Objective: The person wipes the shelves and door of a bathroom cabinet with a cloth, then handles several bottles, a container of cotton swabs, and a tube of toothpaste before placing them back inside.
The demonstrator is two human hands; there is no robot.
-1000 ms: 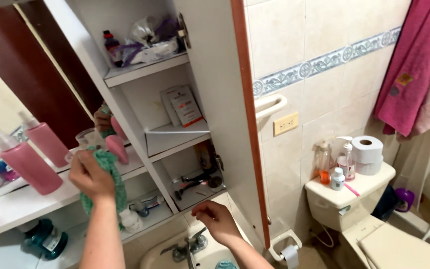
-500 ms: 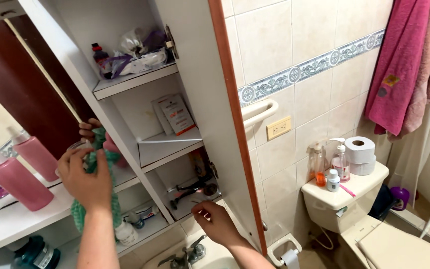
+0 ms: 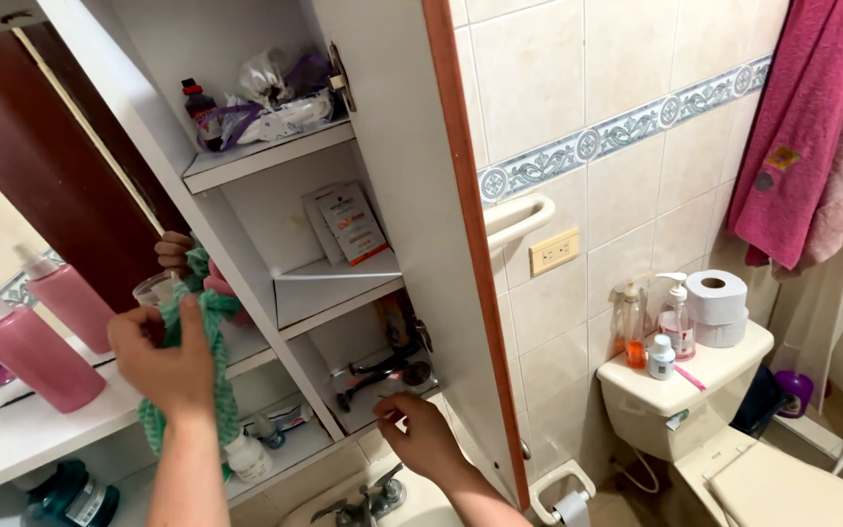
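While the left hand (image 3: 170,361) is raised in front of the open cabinet (image 3: 246,166), its fingers are closed around a green cloth (image 3: 209,337). The cloth is bunched in the grip, presses against the front edge of the white shelf (image 3: 12,444), and a long part of it hangs down beside the wrist. Just behind the cloth a small clear cup (image 3: 153,289) is seen, and the mirror repeats the fingers there. To the left of this hand, a pink bottle (image 3: 26,353) stands upright on the same shelf, with its reflection behind it.

The right hand (image 3: 421,436) is lower, near the bottom edge of the cabinet door (image 3: 412,195) and above the tap (image 3: 368,498) of the sink. Its fingers are curled and the fingertips are pinched together, but I cannot tell if something small is between them. Dark tools (image 3: 382,371) lie in the lowest compartment, just above this hand.

On the top shelf there are plastic bags (image 3: 275,98) and a dark bottle (image 3: 202,109). Flat packets (image 3: 348,222) lean on the back wall of the middle compartment. At the right, a toilet tank (image 3: 675,390) carries pump bottles (image 3: 675,317) and two toilet paper rolls (image 3: 719,307). A pink towel (image 3: 792,127) hangs on the wall above it.
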